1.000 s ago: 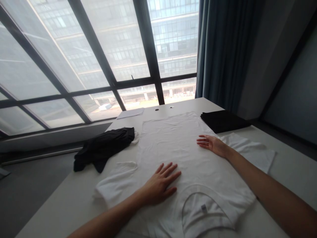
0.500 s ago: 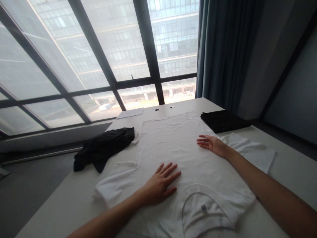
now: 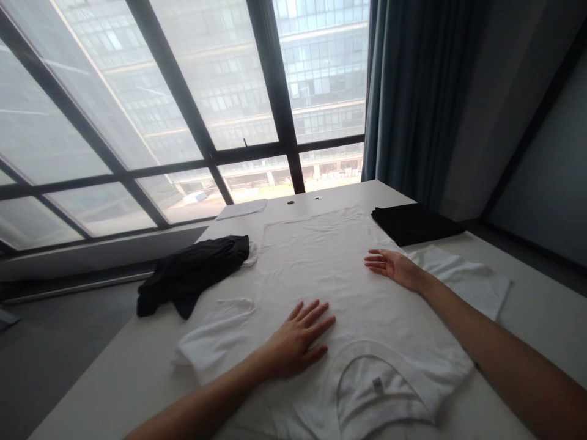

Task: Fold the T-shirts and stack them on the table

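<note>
A white T-shirt (image 3: 321, 263) lies spread flat on a white table (image 3: 545, 318), its collar toward me and its hem toward the window. My left hand (image 3: 296, 342) rests palm down on the shirt near the collar, fingers spread and open. My right hand (image 3: 394, 266) lies flat on the shirt's right side, fingers stretched out, holding nothing. One sleeve sticks out at the left and the other at the right, past my right forearm.
A crumpled black garment (image 3: 192, 272) hangs over the table's left edge. A folded black garment (image 3: 413, 223) sits at the far right. A sheet of paper (image 3: 242, 209) lies near the window. Blue curtains (image 3: 413, 91) hang at the right.
</note>
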Available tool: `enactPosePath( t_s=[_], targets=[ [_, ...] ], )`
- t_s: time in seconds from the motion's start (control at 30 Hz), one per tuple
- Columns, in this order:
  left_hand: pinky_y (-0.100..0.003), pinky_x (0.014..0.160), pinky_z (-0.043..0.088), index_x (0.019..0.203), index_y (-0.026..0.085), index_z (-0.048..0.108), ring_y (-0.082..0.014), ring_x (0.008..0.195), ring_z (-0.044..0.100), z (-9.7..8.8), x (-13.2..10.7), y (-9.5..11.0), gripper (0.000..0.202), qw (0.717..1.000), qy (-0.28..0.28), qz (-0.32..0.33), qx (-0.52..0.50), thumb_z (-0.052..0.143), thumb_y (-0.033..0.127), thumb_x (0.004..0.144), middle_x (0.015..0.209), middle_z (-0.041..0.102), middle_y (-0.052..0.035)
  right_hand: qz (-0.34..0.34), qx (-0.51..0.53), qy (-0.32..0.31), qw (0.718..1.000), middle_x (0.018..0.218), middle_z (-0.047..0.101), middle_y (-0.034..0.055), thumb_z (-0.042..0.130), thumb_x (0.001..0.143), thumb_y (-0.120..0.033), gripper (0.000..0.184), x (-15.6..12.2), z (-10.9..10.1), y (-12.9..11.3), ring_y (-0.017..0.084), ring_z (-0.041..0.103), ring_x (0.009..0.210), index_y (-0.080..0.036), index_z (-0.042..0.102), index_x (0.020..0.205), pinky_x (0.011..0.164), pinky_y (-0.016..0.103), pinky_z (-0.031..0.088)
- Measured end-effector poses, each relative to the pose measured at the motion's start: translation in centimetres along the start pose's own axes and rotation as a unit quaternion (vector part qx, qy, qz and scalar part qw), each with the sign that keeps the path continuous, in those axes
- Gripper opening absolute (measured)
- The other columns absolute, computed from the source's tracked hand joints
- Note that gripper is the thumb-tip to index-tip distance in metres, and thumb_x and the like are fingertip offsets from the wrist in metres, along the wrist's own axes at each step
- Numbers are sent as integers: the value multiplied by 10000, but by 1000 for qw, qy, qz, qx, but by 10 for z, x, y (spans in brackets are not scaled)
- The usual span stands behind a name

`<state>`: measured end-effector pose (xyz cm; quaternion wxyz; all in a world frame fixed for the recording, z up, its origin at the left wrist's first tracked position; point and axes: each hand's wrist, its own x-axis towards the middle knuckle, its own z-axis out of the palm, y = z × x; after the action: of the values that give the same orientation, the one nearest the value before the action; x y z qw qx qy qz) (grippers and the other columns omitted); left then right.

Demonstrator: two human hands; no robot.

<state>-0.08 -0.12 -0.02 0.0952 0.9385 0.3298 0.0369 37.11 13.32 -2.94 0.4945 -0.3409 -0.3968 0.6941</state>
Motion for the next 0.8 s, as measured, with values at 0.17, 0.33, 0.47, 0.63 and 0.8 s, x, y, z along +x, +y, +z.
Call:
enactPosePath(
  t_s=[0.17, 0.33, 0.47, 0.63, 0.8],
  targets=[
    [-578, 1218, 152, 1577, 348, 286, -313, 1519, 199, 1, 0, 0, 597, 1000, 7, 2, 2, 458, 490, 1023, 1655, 219, -51, 2, 10, 2, 1000, 1126, 727, 197, 526, 967, -174, 230, 0, 1, -1, 271, 716, 1061, -116, 634, 1162, 966, 402, 580],
    [-574, 1218, 162, 1578, 351, 283, -310, 1519, 199, -1, 0, 0, 595, 1000, 2, 4, -1, 455, 487, 1024, 1655, 221, -47, 0, -6, -1, 1000, 1134, 730, 175, 514, 979, -194, 232, 1, -1, 1, 263, 714, 1066, -130, 637, 1164, 986, 417, 566],
    [-579, 1218, 156, 1577, 351, 282, -307, 1521, 193, 0, -1, 0, 593, 1000, 0, -1, -1, 451, 491, 1026, 1656, 222, -43, -1, -2, -5, 1000, 1127, 735, 157, 521, 977, -197, 222, 1, -2, 1, 258, 710, 1077, -150, 632, 1162, 989, 426, 566],
    [-582, 1218, 154, 1578, 350, 279, -307, 1523, 189, 0, 0, 0, 593, 1000, -1, -2, -4, 446, 494, 1027, 1657, 218, -44, 34, 59, 34, 997, 1143, 721, 167, 526, 973, -202, 232, 2, 0, -3, 266, 699, 1103, -168, 579, 1196, 950, 423, 592],
    [-582, 1220, 147, 1580, 358, 269, -304, 1524, 183, 0, -1, -1, 595, 1000, -4, -3, -5, 440, 499, 1028, 1660, 205, -37, 52, 103, 66, 991, 1113, 721, 157, 531, 961, -179, 248, 3, 0, -6, 271, 699, 1105, -196, 534, 1209, 909, 438, 614]
  ],
)
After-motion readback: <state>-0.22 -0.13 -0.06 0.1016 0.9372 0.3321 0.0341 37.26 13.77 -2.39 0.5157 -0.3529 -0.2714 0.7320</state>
